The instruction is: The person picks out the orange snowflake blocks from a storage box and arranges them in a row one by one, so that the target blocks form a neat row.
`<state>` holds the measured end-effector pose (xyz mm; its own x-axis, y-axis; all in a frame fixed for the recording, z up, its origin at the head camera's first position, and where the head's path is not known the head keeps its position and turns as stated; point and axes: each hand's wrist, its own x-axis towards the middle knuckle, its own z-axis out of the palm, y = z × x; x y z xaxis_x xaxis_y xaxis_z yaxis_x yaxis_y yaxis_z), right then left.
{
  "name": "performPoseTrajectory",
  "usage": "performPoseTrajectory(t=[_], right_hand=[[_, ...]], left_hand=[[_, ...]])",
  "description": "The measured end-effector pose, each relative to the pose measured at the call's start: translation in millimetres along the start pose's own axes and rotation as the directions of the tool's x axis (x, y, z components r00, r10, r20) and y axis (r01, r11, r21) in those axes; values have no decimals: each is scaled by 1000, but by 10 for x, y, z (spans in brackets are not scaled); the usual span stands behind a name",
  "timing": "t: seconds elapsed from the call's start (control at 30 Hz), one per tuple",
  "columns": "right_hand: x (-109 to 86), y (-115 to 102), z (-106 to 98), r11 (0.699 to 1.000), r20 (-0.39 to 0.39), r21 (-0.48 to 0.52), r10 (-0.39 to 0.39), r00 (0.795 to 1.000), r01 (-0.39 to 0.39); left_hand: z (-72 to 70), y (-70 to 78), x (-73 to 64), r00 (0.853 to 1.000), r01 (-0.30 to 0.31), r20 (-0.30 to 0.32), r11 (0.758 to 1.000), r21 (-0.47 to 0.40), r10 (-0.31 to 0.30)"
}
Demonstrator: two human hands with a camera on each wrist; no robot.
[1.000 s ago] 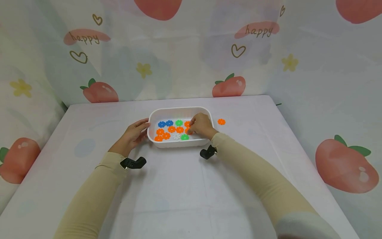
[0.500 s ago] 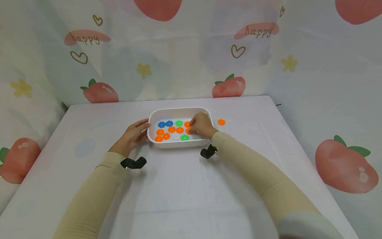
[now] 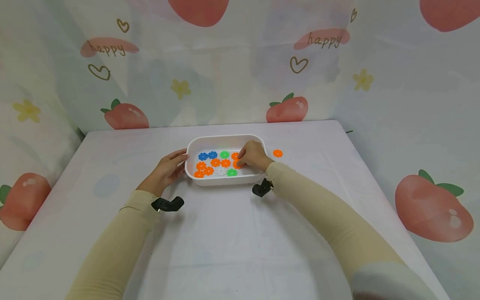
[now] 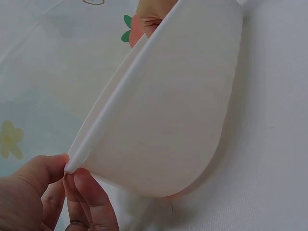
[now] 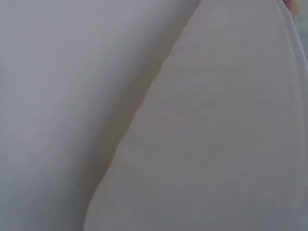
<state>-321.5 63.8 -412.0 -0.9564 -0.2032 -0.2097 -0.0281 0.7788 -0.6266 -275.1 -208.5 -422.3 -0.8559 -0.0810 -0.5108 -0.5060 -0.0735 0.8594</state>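
Observation:
A white plastic basin (image 3: 225,181) stands on the table, with flower-shaped plastic discs lying spread over its bottom. My left hand (image 3: 166,168) pinches its left rim; in the left wrist view the thumb is over the rim (image 4: 103,113) and the fingers are beneath it. My right hand (image 3: 254,156) reaches over the right side into the basin, fingertips curled on an orange disc (image 3: 236,165), which they partly cover. Around it lie several orange discs (image 3: 225,163), two green discs (image 3: 232,172), two blue discs (image 3: 203,156) and white ones (image 3: 221,171).
One more orange disc (image 3: 278,153) lies on the white tablecloth (image 3: 221,233), just right of the basin. Patterned cloth walls (image 3: 225,62) close off the table's back and sides. Only the basin's outer wall (image 5: 207,120) and the cloth fill most of the right wrist view.

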Motion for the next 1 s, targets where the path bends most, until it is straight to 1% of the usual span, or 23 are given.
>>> performPoseTrajectory(t=[0.13, 0.37, 0.53, 0.67, 0.77, 0.9, 1.0], right_hand=[[-27, -49, -35, 999, 33, -18, 37, 999, -36], [-51, -97, -93, 998, 68, -32, 64, 996, -62], [-10, -106, -118, 994, 90, -83, 78, 993, -71], [24, -120, -176, 990, 118, -126, 85, 989, -70], [30, -142, -240, 989, 124, -123, 100, 987, -84], [39, -159, -305, 990, 124, -70, 127, 984, -119], [60, -145, -338, 990, 128, -36, 138, 982, -134]], left_hand=[[1, -2, 2, 1000, 2, -3, 1000, -2, -2], [5, -2, 7, 1000, 6, -11, 1000, 4, -6], [16, 1, 5, 1000, 11, -19, 1000, 17, -11], [16, 6, -5, 1000, 15, -20, 1000, 16, -15], [20, 12, -14, 999, 17, -29, 1000, 8, -17], [25, 13, -13, 999, 17, -38, 1000, 21, -16], [23, 10, -7, 999, 15, -33, 999, 39, -14]])
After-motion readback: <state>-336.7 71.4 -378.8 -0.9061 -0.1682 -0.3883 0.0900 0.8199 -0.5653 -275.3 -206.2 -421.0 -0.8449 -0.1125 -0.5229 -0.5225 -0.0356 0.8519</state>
